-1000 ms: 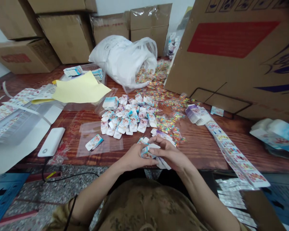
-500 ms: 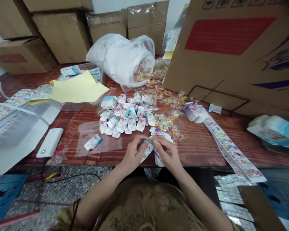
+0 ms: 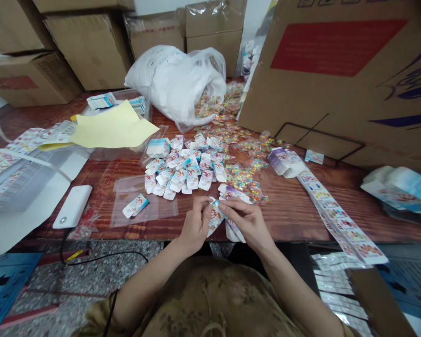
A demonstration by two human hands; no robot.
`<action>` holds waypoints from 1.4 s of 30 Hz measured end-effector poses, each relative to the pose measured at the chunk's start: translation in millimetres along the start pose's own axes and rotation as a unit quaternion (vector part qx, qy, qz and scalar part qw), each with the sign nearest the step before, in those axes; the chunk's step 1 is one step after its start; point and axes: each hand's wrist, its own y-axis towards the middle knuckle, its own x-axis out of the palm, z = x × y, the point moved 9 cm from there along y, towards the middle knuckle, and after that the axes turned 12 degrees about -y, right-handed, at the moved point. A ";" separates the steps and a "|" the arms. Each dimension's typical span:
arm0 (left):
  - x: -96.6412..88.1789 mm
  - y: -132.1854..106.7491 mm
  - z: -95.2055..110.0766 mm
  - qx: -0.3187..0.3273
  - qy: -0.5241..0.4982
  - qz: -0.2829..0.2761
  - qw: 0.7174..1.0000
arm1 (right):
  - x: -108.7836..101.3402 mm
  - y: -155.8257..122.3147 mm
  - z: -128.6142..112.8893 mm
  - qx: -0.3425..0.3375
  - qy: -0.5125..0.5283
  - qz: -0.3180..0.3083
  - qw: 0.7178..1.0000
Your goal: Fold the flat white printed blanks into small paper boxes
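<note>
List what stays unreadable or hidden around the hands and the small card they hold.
- Small printed card, head view: its print is too small to read; left hand and right hand cover its edges.
- Flat cards under the right hand: the count is hidden by the hand.
- White plastic bag: the contents inside are masked by its film.
- Strip of printed cards: the end is cut off at the lower right.

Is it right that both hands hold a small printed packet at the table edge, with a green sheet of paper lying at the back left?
Not quite: the sheet of paper is yellow, not green, as the head view shows. The rest stands: the left hand and right hand hold a small printed packet at the table edge.
</note>
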 end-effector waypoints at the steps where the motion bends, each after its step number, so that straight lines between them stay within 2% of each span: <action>1: -0.3 -0.2 -0.8 -0.003 -0.003 -0.001 1.000 | 0.1 0.0 -3.3 -0.013 -0.008 -0.010 1.000; 3: -0.6 -0.6 -2.5 -0.010 -0.014 -0.005 1.000 | 0.8 -0.3 -8.0 -0.031 -0.016 -0.030 0.999; 5: 0.5 -1.0 -3.5 -0.012 -0.023 -0.012 1.000 | 1.8 -0.6 -5.1 -0.020 -0.002 -0.041 0.999; 10: 6.3 -0.4 -6.4 -0.017 -0.012 -0.032 0.999 | -2.0 -1.8 22.4 0.086 0.060 -0.004 0.994; 16: 8.4 -2.2 -10.8 -0.045 -0.009 -0.024 0.999 | -4.5 -1.2 17.8 0.054 0.033 -0.020 0.998; 20: 10.5 -4.6 -10.5 -0.044 -0.006 -0.027 0.999 | -1.4 -2.9 26.8 0.088 0.074 -0.043 0.992; 22: 9.9 -4.6 -11.1 -0.047 -0.005 -0.022 0.999 | -3.3 -3.0 24.9 0.073 0.071 -0.029 0.994; 27: 6.5 -0.8 -11.0 -0.053 -0.026 -0.011 0.998 | -2.4 -5.6 6.4 -0.019 -0.023 -0.023 0.999; 31: 1.2 1.2 -14.3 -0.065 -0.035 0.001 0.997 | 3.9 -13.9 -6.0 -0.100 -0.103 -0.023 0.989; 36: -2.2 1.3 -17.0 -0.076 -0.019 0.020 0.997 | 17.4 -25.1 -2.6 -0.118 -0.182 -0.071 0.974; 37: -3.5 4.6 -15.6 -0.073 -0.017 0.024 0.997 | 15.2 -25.0 -0.5 -0.115 -0.195 -0.068 0.972; 39: -12.6 18.1 -10.7 -0.061 -0.004 0.045 0.997 | -0.7 -19.8 5.8 -0.101 -0.226 -0.017 0.969; 42: -43.5 52.7 4.5 -0.002 0.055 0.108 0.993 | -36.2 -4.1 24.2 -0.061 -0.334 0.087 0.937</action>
